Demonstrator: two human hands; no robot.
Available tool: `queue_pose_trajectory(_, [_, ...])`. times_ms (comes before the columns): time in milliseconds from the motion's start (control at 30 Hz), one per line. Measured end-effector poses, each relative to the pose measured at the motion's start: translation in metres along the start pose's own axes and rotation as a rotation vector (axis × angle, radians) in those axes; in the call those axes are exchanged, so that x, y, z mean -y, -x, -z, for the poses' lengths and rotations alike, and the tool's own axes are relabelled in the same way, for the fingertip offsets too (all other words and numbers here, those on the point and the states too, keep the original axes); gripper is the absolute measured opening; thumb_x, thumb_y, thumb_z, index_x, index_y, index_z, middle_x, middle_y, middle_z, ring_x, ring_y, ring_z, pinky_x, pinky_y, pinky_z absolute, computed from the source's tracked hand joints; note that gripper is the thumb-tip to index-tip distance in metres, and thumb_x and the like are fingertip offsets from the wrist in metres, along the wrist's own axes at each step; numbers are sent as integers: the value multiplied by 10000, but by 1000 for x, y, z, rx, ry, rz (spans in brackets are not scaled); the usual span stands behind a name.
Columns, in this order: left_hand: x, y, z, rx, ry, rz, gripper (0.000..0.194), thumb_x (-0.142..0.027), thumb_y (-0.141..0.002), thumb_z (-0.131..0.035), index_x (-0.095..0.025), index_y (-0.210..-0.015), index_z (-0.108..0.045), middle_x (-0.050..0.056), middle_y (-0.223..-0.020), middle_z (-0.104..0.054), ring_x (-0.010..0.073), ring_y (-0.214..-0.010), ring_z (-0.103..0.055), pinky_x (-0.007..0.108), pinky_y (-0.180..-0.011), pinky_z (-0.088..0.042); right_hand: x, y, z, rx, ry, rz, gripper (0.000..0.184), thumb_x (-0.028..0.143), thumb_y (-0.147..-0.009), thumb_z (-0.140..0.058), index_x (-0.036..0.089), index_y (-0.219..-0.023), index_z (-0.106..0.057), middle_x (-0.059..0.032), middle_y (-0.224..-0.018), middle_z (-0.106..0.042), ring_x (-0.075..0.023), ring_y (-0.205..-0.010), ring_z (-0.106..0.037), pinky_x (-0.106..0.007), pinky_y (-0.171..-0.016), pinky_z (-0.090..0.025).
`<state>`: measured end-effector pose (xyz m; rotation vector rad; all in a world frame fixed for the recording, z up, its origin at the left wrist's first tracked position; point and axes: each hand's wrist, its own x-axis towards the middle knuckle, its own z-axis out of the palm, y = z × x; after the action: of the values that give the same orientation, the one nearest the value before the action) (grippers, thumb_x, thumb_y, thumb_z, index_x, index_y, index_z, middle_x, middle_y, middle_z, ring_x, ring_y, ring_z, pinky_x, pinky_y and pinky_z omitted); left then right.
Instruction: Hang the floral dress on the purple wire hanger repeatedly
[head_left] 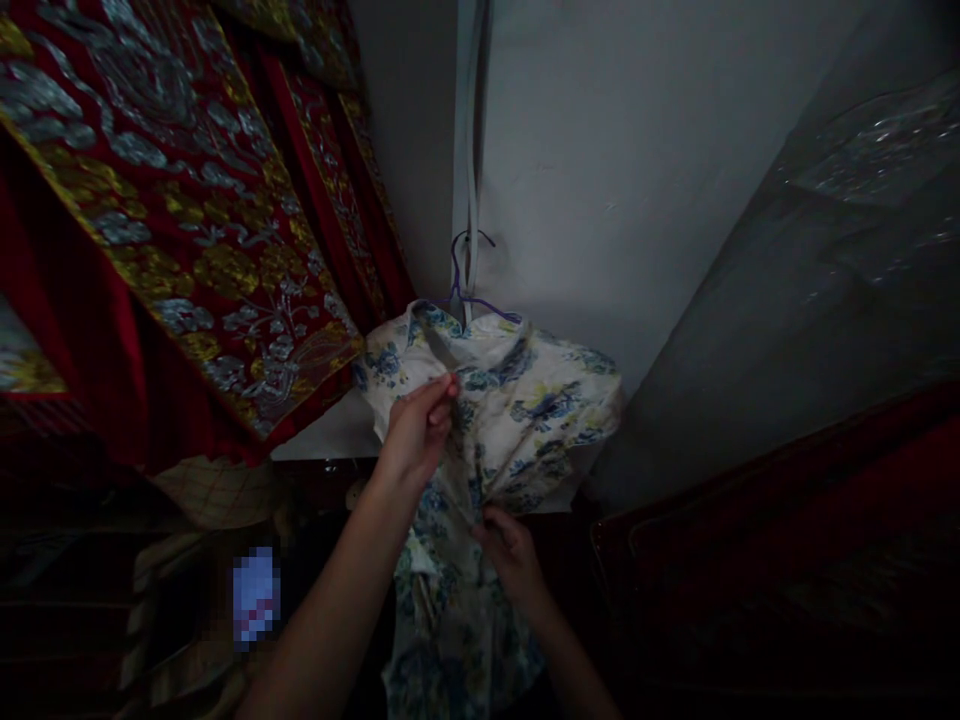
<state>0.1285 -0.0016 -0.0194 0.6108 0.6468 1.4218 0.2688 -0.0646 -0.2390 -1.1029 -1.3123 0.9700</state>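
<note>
Left forearm leads to the left hand, fingers pinched on the front edge of a floral garment hung on a hanger; right hand pinches lower. Cloth appears light, soft: grip edges.

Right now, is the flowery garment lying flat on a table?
No, the flowery garment hangs upright on a purple hanger, in front of a pale wall.

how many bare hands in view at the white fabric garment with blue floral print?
2. Left hand: higher, at the garment's front opening. Right hand: lower on the front. No others visible, though dark areas could hide some.
</note>
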Motion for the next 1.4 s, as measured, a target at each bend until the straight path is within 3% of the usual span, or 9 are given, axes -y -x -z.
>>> queue_pose_trajectory(133, [-25,-14,-28,99,-14,-28,99,-125,-751,-762,-76,-753,-677,-36,-655,-566,-42,-391,-294,75,-341,-169,-6,5,34,127,-65,-89,407,592,-822,-683,186,-839,-689,-35,-795,-681,-212,-765,-642,-299,-711,-518])
queue_pose_trajectory(300, [-9,-12,-23,149,-380,-302,210,-298,-736,-803,-113,-768,-710,-3,-690,-630,10,-405,-378,145,-367,-237,7,-9,71,81,99,8,404,598,-825,-696,196,-853,-718,-64,-873,-737,-248,-871,-682,-349,-819,-541])
queue_pose_trajectory(433, [3,-9,-20,176,-689,-567,222,-359,-839,-711,-148,-780,-678,-8,-690,-622,59,-477,-451,186,-443,-329,77,-48,74,38,145,264,317,456,-959,-598,229,-1147,-714,-75,-1018,-763,-236,-1020,-690,-389,-966,-512])
queue_pose_trajectory(533, [4,-5,-23,226,-815,-629,214,-354,-890,-658,-158,-803,-659,-9,-688,-608,79,-521,-474,197,-479,-339,148,-87,60,49,110,500,473,357,-1000,-557,266,-1461,-501,-52,-1053,-737,-192,-957,-690,-356,-897,-533])
queue_pose_trajectory(667, [0,1,-19,217,-916,-705,178,-310,-908,-620,-168,-801,-631,-13,-686,-602,102,-574,-524,210,-535,-380,204,-129,39,81,386,773,269,295,-998,-552,243,-1234,-672,-47,-1001,-722,-194,-949,-665,-337,-862,-504])
queue_pose_trajectory(800, [-2,-1,-5,180,-976,-675,148,-276,-868,-611,-171,-763,-617,-16,-676,-606,112,-573,-545,221,-552,-395,200,-142,27,3,586,905,197,263,-979,-584,201,-819,-682,-33,-787,-682,-187,-801,-639,-306,-756,-459])
queue_pose_trajectory(1033, [31,-25,23,178,-1266,-509,132,-236,-829,-581,-165,-739,-648,30,-678,-659,162,-629,-604,261,-594,-403,216,-145,26,-244,397,902,218,271,-979,-552,205,-777,-598,20,-675,-582,-142,-656,-566,-268,-654,-419])
queue_pose_trajectory(1233, [45,-24,65,397,-1321,-340,106,-269,-821,-631,-173,-812,-676,44,-768,-719,191,-702,-654,284,-651,-470,227,-149,81,-634,32,854,276,311,-981,-530,199,-736,-587,28,-681,-520,-107,-651,-517,-233,-642,-407])
queue_pose_trajectory(1400, [13,-47,62,189,-1043,-439,377,-482,-852,-679,-176,-1056,-598,61,-899,-703,184,-696,-654,279,-604,-493,170,-129,132,-615,-651,475,290,292,-952,-565,219,-673,-586,27,-679,-566,-123,-681,-598,-236,-671,-536])
